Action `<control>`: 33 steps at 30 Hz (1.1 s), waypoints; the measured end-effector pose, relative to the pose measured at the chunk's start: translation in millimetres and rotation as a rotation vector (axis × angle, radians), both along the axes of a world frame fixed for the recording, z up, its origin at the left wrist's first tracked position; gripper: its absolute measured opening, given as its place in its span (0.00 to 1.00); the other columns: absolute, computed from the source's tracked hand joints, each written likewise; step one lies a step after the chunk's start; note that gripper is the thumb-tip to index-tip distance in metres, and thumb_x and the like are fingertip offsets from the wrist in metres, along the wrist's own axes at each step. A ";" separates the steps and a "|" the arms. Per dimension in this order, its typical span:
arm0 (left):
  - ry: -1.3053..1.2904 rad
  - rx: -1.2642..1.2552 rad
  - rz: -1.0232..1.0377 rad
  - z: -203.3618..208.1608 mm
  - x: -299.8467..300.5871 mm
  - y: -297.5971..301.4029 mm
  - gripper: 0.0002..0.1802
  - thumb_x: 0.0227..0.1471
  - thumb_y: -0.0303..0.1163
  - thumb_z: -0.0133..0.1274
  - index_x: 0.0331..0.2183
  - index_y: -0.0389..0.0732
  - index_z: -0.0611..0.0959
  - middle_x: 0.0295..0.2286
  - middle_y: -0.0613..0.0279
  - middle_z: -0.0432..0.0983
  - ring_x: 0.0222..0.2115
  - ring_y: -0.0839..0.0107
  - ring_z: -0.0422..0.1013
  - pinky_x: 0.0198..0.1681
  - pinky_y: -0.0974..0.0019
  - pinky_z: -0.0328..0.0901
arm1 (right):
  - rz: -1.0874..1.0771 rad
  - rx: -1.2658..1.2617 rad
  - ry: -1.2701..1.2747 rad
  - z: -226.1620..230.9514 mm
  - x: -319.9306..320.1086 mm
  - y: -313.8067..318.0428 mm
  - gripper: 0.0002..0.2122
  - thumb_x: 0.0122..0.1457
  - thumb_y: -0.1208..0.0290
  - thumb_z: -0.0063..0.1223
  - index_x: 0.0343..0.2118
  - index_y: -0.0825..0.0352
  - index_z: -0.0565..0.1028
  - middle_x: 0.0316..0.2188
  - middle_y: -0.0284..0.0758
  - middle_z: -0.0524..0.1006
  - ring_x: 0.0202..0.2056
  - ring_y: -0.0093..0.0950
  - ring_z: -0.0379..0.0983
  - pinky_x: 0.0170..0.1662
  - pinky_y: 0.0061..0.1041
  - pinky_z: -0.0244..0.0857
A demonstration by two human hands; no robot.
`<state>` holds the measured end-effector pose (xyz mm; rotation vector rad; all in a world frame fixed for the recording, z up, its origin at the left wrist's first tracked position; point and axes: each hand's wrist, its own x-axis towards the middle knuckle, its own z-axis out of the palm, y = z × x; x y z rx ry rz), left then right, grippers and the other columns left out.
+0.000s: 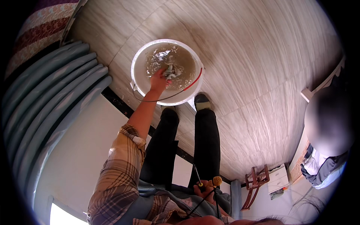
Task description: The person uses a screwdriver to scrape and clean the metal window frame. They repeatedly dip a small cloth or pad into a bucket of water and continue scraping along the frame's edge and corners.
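A white bucket [135, 71] with a wire handle and red grip [194, 80] stands on the floor in front of my feet, holding cloudy, rippling water. My left hand [160, 79] reaches into it, its fingers closed on a wet, pale grey cloth [173, 71] at the water's surface. Close to my lap, my right hand [204, 190] is wrapped round a tool with a thin metal shaft and a yellow collar [200, 184], which looks like a screwdriver. Beside that hand sits a round, textured yellow knob [217, 181] on a dark stem.
Thick grey-blue rounded lengths [56, 90] lie side by side at the left. On the right are a brown wooden stool [255, 183], a small white drawer unit [278, 179] and a heap of clothes [318, 167]. Streaked tiles [255, 56] cover the floor.
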<state>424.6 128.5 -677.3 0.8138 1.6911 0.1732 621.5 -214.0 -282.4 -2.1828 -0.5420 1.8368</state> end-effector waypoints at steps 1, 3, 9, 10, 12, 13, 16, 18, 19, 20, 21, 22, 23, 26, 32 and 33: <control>0.009 -0.007 0.141 5.0 -0.4 5.9 0.22 0.48 0.18 0.52 0.48 0.33 0.76 0.32 0.47 0.81 0.30 0.48 0.78 0.35 0.53 0.72 | -0.003 0.018 -0.004 0.2 -0.1 3.3 0.12 0.52 0.70 0.68 0.37 0.64 0.77 0.24 0.29 0.78 0.26 0.21 0.74 0.29 0.24 0.68; 0.181 0.240 0.095 -14.8 -30.6 2.1 0.26 0.49 0.22 0.55 0.53 0.35 0.74 0.42 0.44 0.77 0.41 0.49 0.76 0.44 0.53 0.71 | 0.014 0.072 0.019 -0.4 7.2 8.2 0.12 0.52 0.70 0.69 0.37 0.64 0.77 0.23 0.30 0.78 0.26 0.22 0.75 0.29 0.24 0.68; 0.501 0.646 -0.402 12.3 20.8 7.3 0.34 0.48 0.27 0.58 0.59 0.43 0.71 0.54 0.40 0.67 0.55 0.47 0.66 0.55 0.52 0.66 | -0.013 -0.047 0.007 -0.4 -0.5 -1.9 0.16 0.44 0.68 0.69 0.36 0.65 0.78 0.25 0.38 0.80 0.26 0.36 0.80 0.31 0.30 0.72; 0.486 0.572 -0.525 14.8 25.6 4.5 0.35 0.47 0.27 0.59 0.59 0.45 0.71 0.52 0.40 0.70 0.54 0.46 0.68 0.55 0.51 0.66 | 0.003 -0.045 0.011 -0.8 0.3 -3.6 0.16 0.44 0.68 0.69 0.36 0.65 0.78 0.25 0.38 0.80 0.26 0.36 0.80 0.31 0.30 0.72; 0.417 0.378 -0.707 11.1 26.6 4.1 0.36 0.47 0.27 0.58 0.59 0.46 0.72 0.48 0.40 0.74 0.52 0.46 0.71 0.54 0.51 0.67 | 0.029 -0.040 0.010 -1.7 1.9 -5.6 0.16 0.44 0.69 0.69 0.36 0.65 0.78 0.25 0.38 0.80 0.26 0.36 0.80 0.31 0.30 0.72; 0.366 0.257 -0.765 7.3 27.1 8.1 0.35 0.47 0.27 0.58 0.59 0.46 0.72 0.46 0.40 0.76 0.50 0.47 0.72 0.53 0.51 0.68 | 0.012 -0.019 0.022 -2.3 0.2 -8.2 0.14 0.47 0.69 0.69 0.37 0.65 0.78 0.24 0.34 0.79 0.25 0.30 0.77 0.29 0.27 0.70; 0.214 -0.126 -0.428 14.4 37.7 16.9 0.32 0.47 0.27 0.56 0.57 0.45 0.75 0.41 0.42 0.79 0.45 0.46 0.75 0.51 0.51 0.69 | -0.016 0.029 0.027 -4.8 -4.0 -15.8 0.12 0.54 0.69 0.68 0.38 0.65 0.77 0.21 0.28 0.76 0.23 0.18 0.72 0.26 0.21 0.66; 0.254 -0.119 -0.257 5.9 21.5 14.5 0.30 0.47 0.27 0.53 0.55 0.43 0.76 0.39 0.43 0.81 0.43 0.46 0.77 0.51 0.52 0.70 | 0.001 0.063 0.033 -5.6 -3.2 -14.4 0.13 0.54 0.69 0.68 0.39 0.65 0.77 0.22 0.29 0.76 0.23 0.19 0.73 0.27 0.22 0.67; 0.347 0.012 -0.290 -8.6 7.9 8.5 0.28 0.47 0.27 0.52 0.54 0.43 0.77 0.37 0.44 0.81 0.43 0.47 0.77 0.51 0.52 0.70 | 0.024 0.066 0.026 -4.9 -1.6 -12.2 0.13 0.53 0.69 0.68 0.39 0.65 0.77 0.22 0.29 0.76 0.24 0.20 0.73 0.27 0.22 0.67; 0.398 0.056 -0.204 -16.7 5.6 3.6 0.27 0.47 0.27 0.52 0.53 0.42 0.78 0.36 0.44 0.81 0.42 0.47 0.78 0.50 0.53 0.70 | 0.041 0.059 0.009 -3.2 -1.5 -5.1 0.13 0.53 0.69 0.68 0.39 0.65 0.77 0.23 0.29 0.76 0.24 0.21 0.73 0.28 0.23 0.67; 0.456 0.106 -0.113 -21.8 1.1 0.3 0.27 0.47 0.27 0.52 0.52 0.41 0.79 0.35 0.45 0.82 0.42 0.48 0.78 0.50 0.53 0.70 | 0.061 0.060 -0.002 -1.9 -0.1 1.4 0.13 0.53 0.69 0.68 0.39 0.65 0.77 0.23 0.29 0.76 0.24 0.21 0.73 0.29 0.23 0.68; 0.552 0.349 -0.167 -28.0 2.7 -6.4 0.26 0.48 0.29 0.53 0.52 0.41 0.79 0.35 0.47 0.82 0.40 0.49 0.78 0.49 0.53 0.71 | 0.068 0.052 0.007 -0.8 1.2 5.5 0.13 0.53 0.69 0.68 0.39 0.65 0.77 0.24 0.29 0.76 0.25 0.22 0.74 0.29 0.23 0.68; 0.640 0.592 -0.221 -30.8 14.3 -12.8 0.25 0.49 0.30 0.54 0.52 0.41 0.79 0.34 0.48 0.82 0.38 0.51 0.79 0.47 0.53 0.71 | 0.075 0.042 0.011 0.3 2.5 8.9 0.13 0.53 0.69 0.68 0.39 0.65 0.77 0.24 0.29 0.77 0.25 0.22 0.74 0.30 0.24 0.68; 0.319 0.265 -0.296 -15.8 22.4 -6.3 0.24 0.54 0.33 0.55 0.53 0.40 0.77 0.34 0.55 0.81 0.29 0.58 0.79 0.33 0.60 0.74 | 0.060 0.108 -0.025 -4.0 -2.5 2.8 0.13 0.53 0.69 0.68 0.39 0.65 0.77 0.24 0.29 0.77 0.25 0.22 0.73 0.30 0.23 0.68; -0.266 -0.352 0.243 7.4 8.4 11.7 0.17 0.61 0.37 0.52 0.51 0.44 0.78 0.34 0.61 0.79 0.27 0.66 0.77 0.30 0.62 0.73 | 0.013 -0.037 0.009 -1.9 -3.5 -0.1 0.17 0.43 0.67 0.71 0.36 0.65 0.79 0.23 0.37 0.79 0.24 0.34 0.79 0.28 0.28 0.71; -0.351 -0.443 0.338 7.9 3.7 12.7 0.17 0.61 0.37 0.52 0.50 0.45 0.79 0.35 0.62 0.79 0.27 0.66 0.77 0.32 0.60 0.73 | 0.005 -0.056 0.025 -2.1 -3.3 0.3 0.17 0.43 0.67 0.71 0.36 0.65 0.78 0.23 0.37 0.79 0.24 0.34 0.79 0.28 0.28 0.71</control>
